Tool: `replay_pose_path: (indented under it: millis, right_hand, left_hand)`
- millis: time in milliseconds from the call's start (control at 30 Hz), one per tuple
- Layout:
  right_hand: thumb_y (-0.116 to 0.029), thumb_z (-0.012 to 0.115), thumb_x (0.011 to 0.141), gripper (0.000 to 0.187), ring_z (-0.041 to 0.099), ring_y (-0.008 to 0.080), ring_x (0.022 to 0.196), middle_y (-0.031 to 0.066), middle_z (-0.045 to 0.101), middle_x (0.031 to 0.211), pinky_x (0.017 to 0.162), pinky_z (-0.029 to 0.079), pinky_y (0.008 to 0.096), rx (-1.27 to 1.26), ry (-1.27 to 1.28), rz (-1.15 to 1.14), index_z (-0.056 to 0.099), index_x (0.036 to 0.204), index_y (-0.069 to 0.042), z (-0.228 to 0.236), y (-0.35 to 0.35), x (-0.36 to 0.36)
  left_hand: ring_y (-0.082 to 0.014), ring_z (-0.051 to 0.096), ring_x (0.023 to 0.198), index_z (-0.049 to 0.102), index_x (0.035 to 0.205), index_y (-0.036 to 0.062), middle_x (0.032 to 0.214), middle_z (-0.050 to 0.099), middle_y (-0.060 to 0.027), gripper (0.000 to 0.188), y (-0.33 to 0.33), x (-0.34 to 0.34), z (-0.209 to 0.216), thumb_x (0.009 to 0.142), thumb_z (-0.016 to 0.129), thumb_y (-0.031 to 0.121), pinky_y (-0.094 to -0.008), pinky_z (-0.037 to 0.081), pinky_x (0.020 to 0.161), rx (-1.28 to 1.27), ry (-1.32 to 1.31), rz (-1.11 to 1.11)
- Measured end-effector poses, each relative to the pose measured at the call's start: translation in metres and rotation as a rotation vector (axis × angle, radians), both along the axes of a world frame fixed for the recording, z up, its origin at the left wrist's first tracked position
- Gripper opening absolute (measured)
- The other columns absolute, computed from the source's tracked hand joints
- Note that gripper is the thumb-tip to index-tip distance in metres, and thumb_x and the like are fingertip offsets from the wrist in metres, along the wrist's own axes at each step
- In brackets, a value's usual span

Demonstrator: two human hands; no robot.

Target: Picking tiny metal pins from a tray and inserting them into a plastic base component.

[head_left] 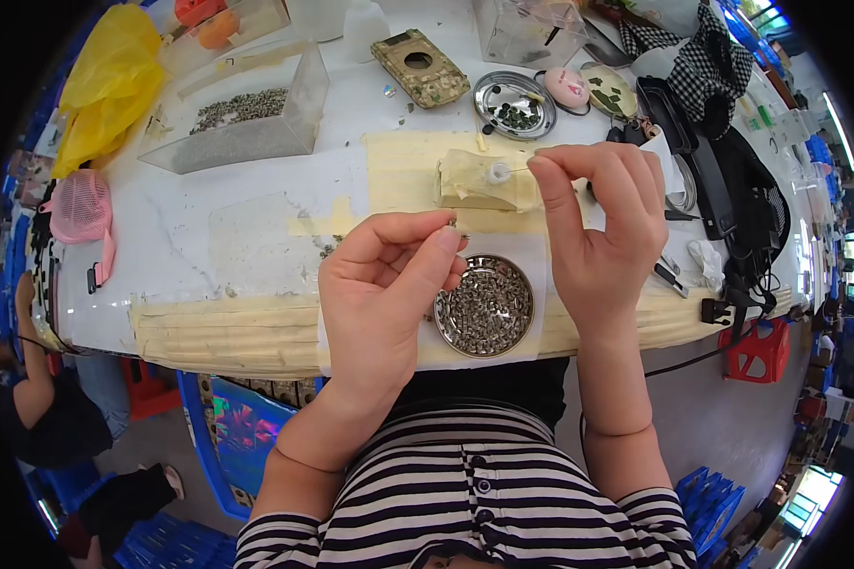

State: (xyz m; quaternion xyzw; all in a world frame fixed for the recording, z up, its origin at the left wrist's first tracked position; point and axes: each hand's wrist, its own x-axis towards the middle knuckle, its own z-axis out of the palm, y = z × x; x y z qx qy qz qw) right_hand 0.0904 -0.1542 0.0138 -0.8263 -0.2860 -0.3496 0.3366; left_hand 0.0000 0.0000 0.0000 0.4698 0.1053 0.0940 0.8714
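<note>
My left hand point(380, 284) is closed in a pinch, with a tiny dark metal part point(453, 221) between thumb and forefinger. It hovers at the upper left of a round metal dish point(531, 305) heaped with small silvery parts point(484, 303). My right hand point(605, 223) is raised further back, thumb and forefinger pinching a thin needle-like rod point(519, 170). The rod's far end reaches a small white cup point(498, 173) on a tape-covered block point(474, 197). Whether the tip touches what is in the cup, I cannot tell.
A clear bin point(304, 114) of small parts stands back left, near a yellow bag point(114, 76) and a pink mesh item point(81, 206). Behind the block are a camouflage box point(419, 71) and a round tray point(514, 106) with dark pieces. Cables and a black bag point(764, 190) lie right.
</note>
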Motion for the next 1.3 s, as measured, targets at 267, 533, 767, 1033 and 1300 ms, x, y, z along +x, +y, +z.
replay_pose_path:
  millis: [267, 533, 767, 1033, 1300]
  right_hand:
    - [-0.008, 0.076, 0.08, 0.012, 0.051, 0.0205, 0.07, 0.0013, 0.062, 0.075, 0.064, 0.04, 0.0307, 0.143, 0.024, 0.163, 0.064, 0.078, -0.006, 0.012, -0.003, -0.015]
    - [-0.008, 0.075, 0.081, 0.014, 0.052, 0.0201, 0.071, 0.002, 0.063, 0.076, 0.066, 0.04, 0.0303, 0.195, 0.106, 0.288, 0.062, 0.078, -0.005, 0.005, 0.002, -0.017]
    - [-0.009, 0.076, 0.08, 0.013, 0.051, 0.0202, 0.07, 0.002, 0.063, 0.075, 0.066, 0.04, 0.0301, 0.173, 0.087, 0.306, 0.063, 0.078, -0.006, 0.003, 0.002, -0.015]
    - [-0.009, 0.077, 0.078, 0.013, 0.051, 0.02, 0.07, 0.0019, 0.063, 0.075, 0.064, 0.04, 0.0298, 0.157, 0.09, 0.302, 0.064, 0.078, -0.006, 0.005, 0.002, -0.015]
    - [-0.011, 0.079, 0.076, 0.014, 0.051, 0.0202, 0.069, 0.0025, 0.062, 0.074, 0.063, 0.041, 0.03, 0.128, 0.011, 0.298, 0.065, 0.078, -0.007, 0.004, 0.003, -0.015]
  left_hand:
    - [-0.0099, 0.066, 0.079, 0.066, 0.106, -0.0036, 0.092, 0.07, -0.0097, 0.016, -0.001, -0.001, -0.001, 0.091, 0.066, 0.001, -0.0218, 0.055, 0.073, 0.002, 0.003, 0.007]
    - [-0.0094, 0.067, 0.079, 0.066, 0.106, -0.0034, 0.092, 0.07, -0.0092, 0.016, -0.002, -0.003, 0.0, 0.091, 0.067, 0.001, -0.0213, 0.056, 0.073, -0.005, 0.0, 0.004]
    - [-0.0096, 0.067, 0.079, 0.066, 0.106, -0.0035, 0.091, 0.07, -0.0085, 0.016, -0.003, -0.002, 0.0, 0.091, 0.066, 0.001, -0.0213, 0.056, 0.072, -0.017, 0.003, 0.008]
    - [-0.0097, 0.067, 0.079, 0.065, 0.106, -0.004, 0.091, 0.07, -0.0088, 0.016, -0.003, -0.002, 0.0, 0.091, 0.066, 0.001, -0.0215, 0.056, 0.073, -0.014, 0.002, -0.002]
    - [-0.0099, 0.067, 0.079, 0.065, 0.107, -0.0038, 0.092, 0.07, -0.0093, 0.017, -0.002, -0.003, -0.001, 0.091, 0.067, 0.002, -0.0217, 0.057, 0.074, -0.019, -0.008, 0.001]
